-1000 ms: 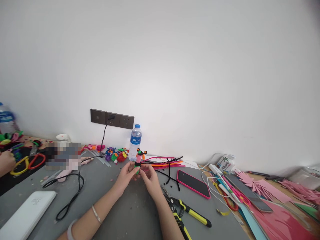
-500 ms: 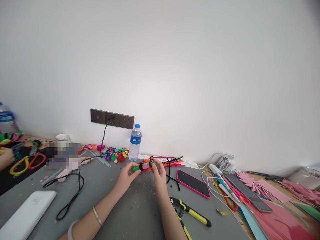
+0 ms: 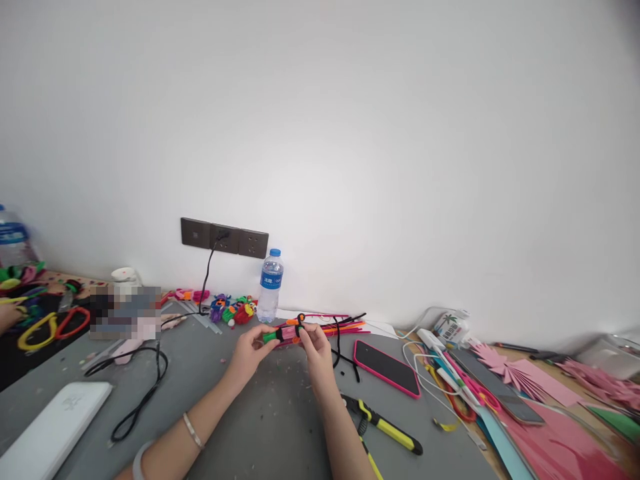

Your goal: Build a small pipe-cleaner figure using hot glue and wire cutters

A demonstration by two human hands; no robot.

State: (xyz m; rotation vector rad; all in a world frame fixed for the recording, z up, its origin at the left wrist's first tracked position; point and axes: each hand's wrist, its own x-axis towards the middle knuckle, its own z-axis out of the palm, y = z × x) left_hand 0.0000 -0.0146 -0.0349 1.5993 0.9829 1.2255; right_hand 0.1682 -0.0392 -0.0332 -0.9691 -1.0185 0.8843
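Observation:
Both my hands hold a small pipe-cleaner figure [image 3: 284, 333] lying sideways above the grey table [image 3: 250, 413]. The figure is pink with a green end, a black band and orange bits. My left hand [image 3: 250, 352] pinches its green end. My right hand [image 3: 315, 347] pinches the black and orange end. Loose pipe cleaners [image 3: 340, 327] in pink, orange and black lie just behind my hands.
A water bottle [image 3: 271, 285] stands by the wall under a socket strip [image 3: 225, 238]. Finished figures [image 3: 233, 310] lie left of it. Yellow-handled pliers [image 3: 383, 427], a pink-cased phone [image 3: 387, 367], a black cable [image 3: 140, 393], a white box [image 3: 53, 427] and pink paper [image 3: 540, 400] surround me. Another person's hand [image 3: 7, 313] shows at far left.
The figure stood upright between my hands a second ago; it now lies on its side, turned so its top points right. My right hand has shifted to that end.

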